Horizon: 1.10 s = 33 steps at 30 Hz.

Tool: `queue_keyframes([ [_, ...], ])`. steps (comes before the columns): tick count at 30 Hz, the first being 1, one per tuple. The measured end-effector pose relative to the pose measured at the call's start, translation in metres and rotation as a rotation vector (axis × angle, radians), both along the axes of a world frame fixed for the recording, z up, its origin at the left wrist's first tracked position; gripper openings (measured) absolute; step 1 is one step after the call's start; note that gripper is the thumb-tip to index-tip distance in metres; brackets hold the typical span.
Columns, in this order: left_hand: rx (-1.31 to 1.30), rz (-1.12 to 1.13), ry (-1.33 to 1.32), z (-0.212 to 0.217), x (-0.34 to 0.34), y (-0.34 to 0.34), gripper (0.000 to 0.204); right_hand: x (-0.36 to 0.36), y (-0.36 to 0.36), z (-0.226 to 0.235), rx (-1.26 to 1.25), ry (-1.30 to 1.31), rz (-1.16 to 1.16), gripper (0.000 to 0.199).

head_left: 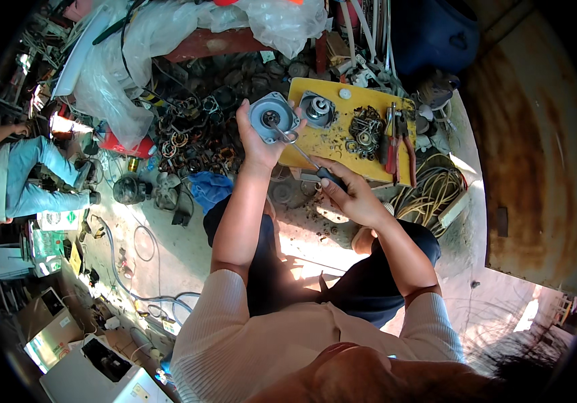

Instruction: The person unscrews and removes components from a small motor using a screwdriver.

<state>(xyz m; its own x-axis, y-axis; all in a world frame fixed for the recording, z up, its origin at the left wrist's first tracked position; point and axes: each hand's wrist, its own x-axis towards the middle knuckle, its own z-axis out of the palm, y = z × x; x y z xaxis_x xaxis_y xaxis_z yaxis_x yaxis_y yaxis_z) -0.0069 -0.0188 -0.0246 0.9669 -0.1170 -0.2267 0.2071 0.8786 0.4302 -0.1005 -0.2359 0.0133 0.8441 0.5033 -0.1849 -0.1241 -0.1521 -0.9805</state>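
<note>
My left hand (260, 146) grips a grey metal motor end cover (259, 115) from below, its round recess facing up. My right hand (358, 199) is wrapped round the dark handle of a screwdriver (329, 176). The shaft slants up and left, its tip in the middle of the cover's recess. A small metal ring (290, 137) shows along the shaft at the cover's lower rim; whether the shaft passes through it I cannot tell. Just right of the cover, a second grey end cover (325, 121) with a shiny stepped metal part in it lies on a yellow board (302, 156).
On the board lie a pile of small bearings and rings (367, 131), pliers with red handles (409, 158) and other hand tools. Coiled cable (429, 191) sits at right, a blue barrel (436, 37) behind. Scrap metal parts (201, 127) heap at left; another person (40, 174) sits farther left.
</note>
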Motion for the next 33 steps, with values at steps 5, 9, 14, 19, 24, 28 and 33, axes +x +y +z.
queue_keyframes([
  [5, -0.091, -0.040, -0.037, -0.001, 0.004, 0.004, 0.068, 0.001, -0.022, 0.003, 0.115, 0.139, -0.127, 0.036],
  [9, -0.137, -0.309, -0.092, 0.007, -0.001, -0.007, 0.074, 0.005, -0.047, -0.004, -0.037, -0.170, -0.397, 0.044],
  [14, 0.046, -0.576, -0.116, 0.013, -0.010, -0.046, 0.077, 0.005, -0.081, 0.005, -0.389, -0.526, -0.440, 0.042],
  [19, -0.043, -0.683, -0.070, 0.003, -0.005, -0.085, 0.079, -0.002, -0.100, 0.022, -0.483, -0.456, -0.464, 0.036],
  [24, -0.065, -0.629, 0.022, -0.013, 0.005, -0.096, 0.076, -0.012, -0.109, 0.078, -0.680, -0.410, -0.332, 0.033],
  [28, -0.126, -0.632, 0.013, -0.027, 0.010, -0.094, 0.076, -0.016, -0.122, 0.111, -0.665, -0.307, -0.416, 0.027],
  [33, -0.123, -0.612, -0.018, -0.014, 0.009, -0.094, 0.076, -0.010, -0.130, 0.118, -0.681, -0.312, -0.467, 0.025],
])
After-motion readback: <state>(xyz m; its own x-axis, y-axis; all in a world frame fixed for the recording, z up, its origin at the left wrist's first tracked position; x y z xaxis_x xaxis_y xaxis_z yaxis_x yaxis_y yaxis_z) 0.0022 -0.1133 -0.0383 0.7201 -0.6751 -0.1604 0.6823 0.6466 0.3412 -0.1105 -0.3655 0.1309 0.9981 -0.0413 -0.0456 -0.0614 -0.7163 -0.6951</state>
